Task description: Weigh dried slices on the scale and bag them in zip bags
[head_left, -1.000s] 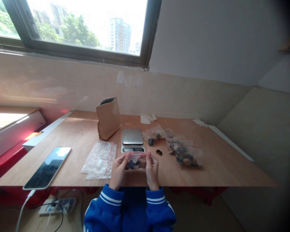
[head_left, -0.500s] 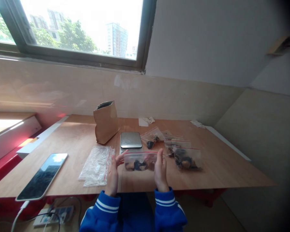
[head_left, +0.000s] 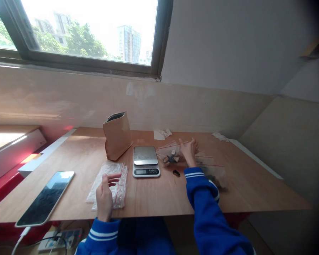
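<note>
My right hand (head_left: 188,149) reaches far over the wooden table (head_left: 154,194), fingers spread, right beside a small zip bag of dark pieces (head_left: 170,155). I cannot tell whether it still touches that bag. More filled zip bags (head_left: 214,173) lie under and beside my right sleeve. Near the table's front edge, my left hand (head_left: 105,191) hovers over a stack of empty clear zip bags (head_left: 110,179) with its fingers apart and nothing in them. A small digital scale (head_left: 146,161) stands between my hands with its pan bare.
A brown paper bag (head_left: 117,136) stands open behind the scale. A phone (head_left: 46,198) lies at the front left, cabled to a power strip (head_left: 61,235) on the floor. One loose dark piece (head_left: 176,173) lies right of the scale. Crumpled paper scraps (head_left: 162,134) sit by the wall.
Both hands held a filled zip bag in front of me. Now the right hand has carried it out to the bags at the right and opened; the left hand dropped to the empty bags.
</note>
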`<state>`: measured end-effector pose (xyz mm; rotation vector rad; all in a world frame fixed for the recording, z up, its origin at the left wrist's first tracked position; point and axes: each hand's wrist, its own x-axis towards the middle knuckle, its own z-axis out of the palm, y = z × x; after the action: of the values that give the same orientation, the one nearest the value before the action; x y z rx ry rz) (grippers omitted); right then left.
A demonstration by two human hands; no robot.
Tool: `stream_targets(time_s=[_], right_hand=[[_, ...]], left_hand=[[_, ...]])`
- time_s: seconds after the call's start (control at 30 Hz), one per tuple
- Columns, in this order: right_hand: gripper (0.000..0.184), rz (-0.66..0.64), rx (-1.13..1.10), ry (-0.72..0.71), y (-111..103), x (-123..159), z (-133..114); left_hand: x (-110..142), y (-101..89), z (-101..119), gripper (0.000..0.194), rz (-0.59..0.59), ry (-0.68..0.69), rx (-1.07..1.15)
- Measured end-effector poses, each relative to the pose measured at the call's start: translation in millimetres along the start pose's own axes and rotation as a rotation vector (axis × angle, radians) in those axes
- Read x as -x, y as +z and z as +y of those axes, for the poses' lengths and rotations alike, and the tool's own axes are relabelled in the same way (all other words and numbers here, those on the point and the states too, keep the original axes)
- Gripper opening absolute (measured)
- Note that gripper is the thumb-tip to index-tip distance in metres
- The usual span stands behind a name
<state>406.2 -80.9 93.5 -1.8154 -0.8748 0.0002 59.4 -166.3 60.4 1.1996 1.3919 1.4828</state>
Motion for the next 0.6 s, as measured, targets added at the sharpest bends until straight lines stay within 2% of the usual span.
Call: stream_targets(time_s=[0.07,0.1,0.17,0.23,0.3,0.4,0.5,0.6], right_hand=[[0.046,0.13,0.045,-0.15,-3.2,18.1,5.3],[0.038,0.151,0.056,-0.267,-5.0,28.4,9.9],[0.027,0.029,0.062,-0.494,-6.4,46.9,21.9],[0.026,-0.172,0.095,-0.613,-3.3,57.8,34.6],[0.027,-0.299,0.148,-0.631,2.6,59.0,44.2],[0.032,-0.376,0.162,-0.617,7.8,50.8,48.4],[0.032,-0.386,0.127,-0.628,-0.6,51.4,46.2],[0.026,-0.39,0.112,-0.596,-16.9,72.2,51.3]], left_hand=[[-5.7,-7.3,-1.3,0.058,0.061,-0.007,-0.028],[-9.3,-10.7,-2.4,0.058,0.083,-0.01,-0.047],[-18.6,-16.2,-5.9,0.055,0.113,-0.008,-0.097],[-30.7,-19.5,-10.8,0.048,0.128,0.01,-0.147],[-45.2,-20.6,-16.6,0.047,0.135,0.04,-0.199],[-70.7,-19.7,-24.7,0.067,0.146,0.077,-0.264],[-98.9,-15.7,-28.8,0.087,0.126,0.112,-0.371],[-126.7,-7.7,-29.3,0.105,0.084,0.149,-0.455]])
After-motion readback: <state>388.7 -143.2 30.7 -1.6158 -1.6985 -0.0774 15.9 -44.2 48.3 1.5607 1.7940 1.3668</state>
